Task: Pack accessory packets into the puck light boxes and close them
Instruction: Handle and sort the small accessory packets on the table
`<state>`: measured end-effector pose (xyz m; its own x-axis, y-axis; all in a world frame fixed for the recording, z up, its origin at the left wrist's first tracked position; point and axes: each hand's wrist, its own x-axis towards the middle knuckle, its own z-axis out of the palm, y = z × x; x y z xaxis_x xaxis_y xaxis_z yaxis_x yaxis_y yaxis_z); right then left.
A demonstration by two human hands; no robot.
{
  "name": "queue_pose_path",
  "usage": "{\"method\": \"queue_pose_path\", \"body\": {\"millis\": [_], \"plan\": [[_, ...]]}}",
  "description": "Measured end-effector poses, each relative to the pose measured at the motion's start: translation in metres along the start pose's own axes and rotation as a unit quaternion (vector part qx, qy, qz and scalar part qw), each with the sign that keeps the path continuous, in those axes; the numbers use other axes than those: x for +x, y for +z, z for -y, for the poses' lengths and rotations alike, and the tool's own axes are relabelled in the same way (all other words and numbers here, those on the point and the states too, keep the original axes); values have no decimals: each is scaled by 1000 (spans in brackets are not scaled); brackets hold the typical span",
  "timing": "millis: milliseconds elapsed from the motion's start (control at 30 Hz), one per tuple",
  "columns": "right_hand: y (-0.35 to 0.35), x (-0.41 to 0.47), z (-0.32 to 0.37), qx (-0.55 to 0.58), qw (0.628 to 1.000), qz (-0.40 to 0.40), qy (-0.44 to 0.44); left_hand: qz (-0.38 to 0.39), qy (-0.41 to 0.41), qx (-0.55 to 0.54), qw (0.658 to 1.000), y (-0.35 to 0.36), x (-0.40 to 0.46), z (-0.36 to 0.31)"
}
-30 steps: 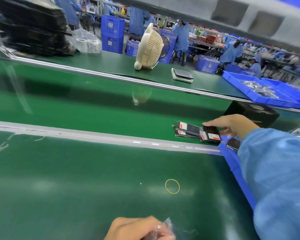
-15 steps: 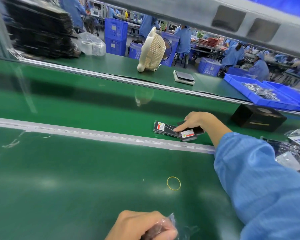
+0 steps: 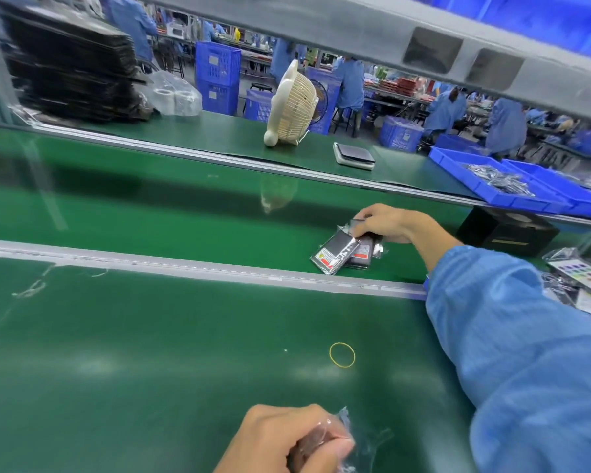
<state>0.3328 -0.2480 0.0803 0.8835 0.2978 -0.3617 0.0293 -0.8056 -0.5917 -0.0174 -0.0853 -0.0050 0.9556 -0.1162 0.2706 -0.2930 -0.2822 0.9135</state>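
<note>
Hands first, from our head camera: our right hand (image 3: 386,222) reaches across the green worktop (image 3: 151,336) and pinches slim black accessory packets (image 3: 343,250) in clear film on the belt (image 3: 185,213). Our left hand (image 3: 287,442) grips a crinkled clear bag (image 3: 352,438). We judge the packets light, flat and slippery, best pinched at an edge.

Head view looks down across green conveyor (image 3: 151,216)
</note>
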Motion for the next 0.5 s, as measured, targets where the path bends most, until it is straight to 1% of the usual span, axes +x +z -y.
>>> {"method": "queue_pose_path", "body": {"millis": [100,133,167,233,267,300,400,500], "plan": [[17,6,-19,70,996,-11,53,-18,24,16,999,2,2,4],[21,7,-22,71,995,-11,66,-15,25,11,1000,2,1,3],[22,9,-24,44,996,-8,73,-11,28,2,1000,2,0,3],[22,10,-25,-60,996,-2,67,-3,26,0,1000,0,1,1],[20,9,-25,-93,993,-2,68,2,25,-1,1000,0,1,0],[19,9,-23,-100,992,2,73,5,24,-3,1000,-1,1,0],[16,4,-17,-35,994,39,93,10,17,-10,1000,-1,1,-1],[15,-5,-13,-44,993,49,96,16,24,-5,1000,-2,2,-1]]}}
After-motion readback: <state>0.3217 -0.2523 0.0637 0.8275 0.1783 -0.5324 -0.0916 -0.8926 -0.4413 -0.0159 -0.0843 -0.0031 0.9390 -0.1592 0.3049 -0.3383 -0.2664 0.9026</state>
